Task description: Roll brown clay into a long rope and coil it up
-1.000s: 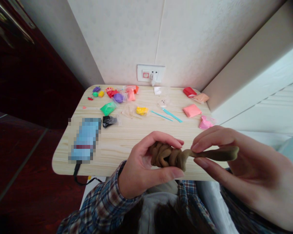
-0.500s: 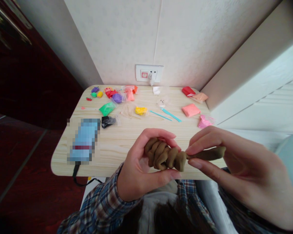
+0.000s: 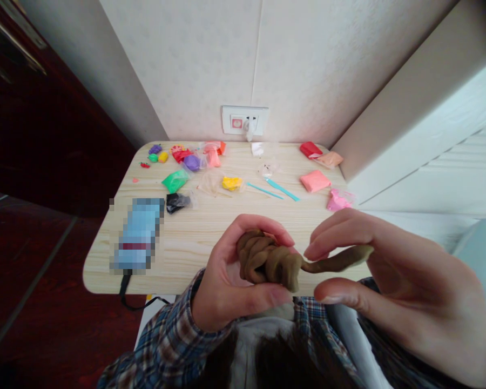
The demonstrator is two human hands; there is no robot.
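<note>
A lump of olive-brown modelling clay [image 3: 267, 262], twisted into thick coils, is held above the table's front edge. My left hand [image 3: 230, 275] is closed around it, fingers over the top and thumb along the lower side. From its right end a thin tail of clay [image 3: 336, 260] sticks out, narrow at the coil and wider at the tip. My right hand [image 3: 405, 286] surrounds this tail with thumb and fingers spread apart. The thumb is clear of the clay; whether the fingers touch the tail I cannot tell.
On the wooden table [image 3: 210, 237] lie a pixelated phone [image 3: 140, 232] with a cable, a green clay packet [image 3: 175, 181], a black one [image 3: 178, 202], a yellow one [image 3: 231, 183], blue tools [image 3: 282, 189], and pink packets [image 3: 315, 181] at the right. Behind is a wall socket [image 3: 245, 120].
My right thumb and fingers were pinching the clay tail near the coil and have now parted. The coiled lump has shifted slightly left and turned in my left hand.
</note>
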